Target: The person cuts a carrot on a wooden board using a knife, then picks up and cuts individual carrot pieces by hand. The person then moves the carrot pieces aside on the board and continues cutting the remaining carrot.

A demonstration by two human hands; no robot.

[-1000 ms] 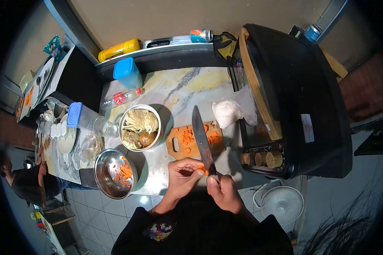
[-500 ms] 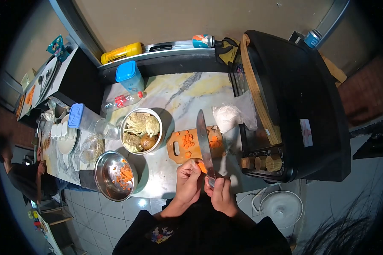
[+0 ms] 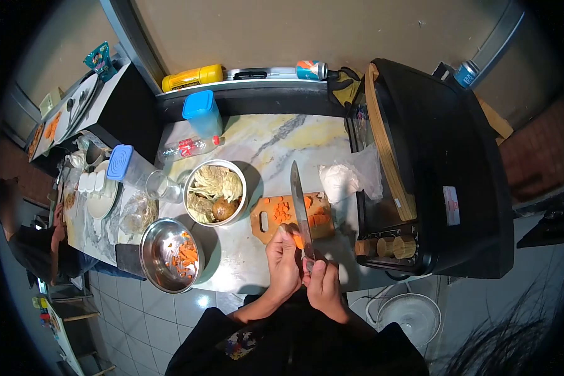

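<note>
Between the fingers of my left hand (image 3: 283, 262) is a piece of carrot (image 3: 298, 241). My right hand (image 3: 323, 286) grips a large knife (image 3: 299, 193) by its handle, the long blade pointing away from me and its lower part touching or very close to the carrot. Both hands are just in front of a wooden cutting board (image 3: 265, 235) with a slot handle on its left. Cut carrot pieces (image 3: 282, 212) lie on the board, partly behind the blade. To the left, a steel bowl (image 3: 147, 250) has orange carrot strips inside.
A white bowl (image 3: 189, 199) holds cabbage and a brown round vegetable. A bag of white powder (image 3: 340, 182) lies beside a black oven (image 3: 451, 169) on the right. Plastic containers and a bottle (image 3: 188, 148) stand left. Another person (image 3: 34, 250) is at the far left.
My hands stay together with the carrot and knife; the left hand sits slightly higher and further right. The whole view has shifted a little as my head moved.
</note>
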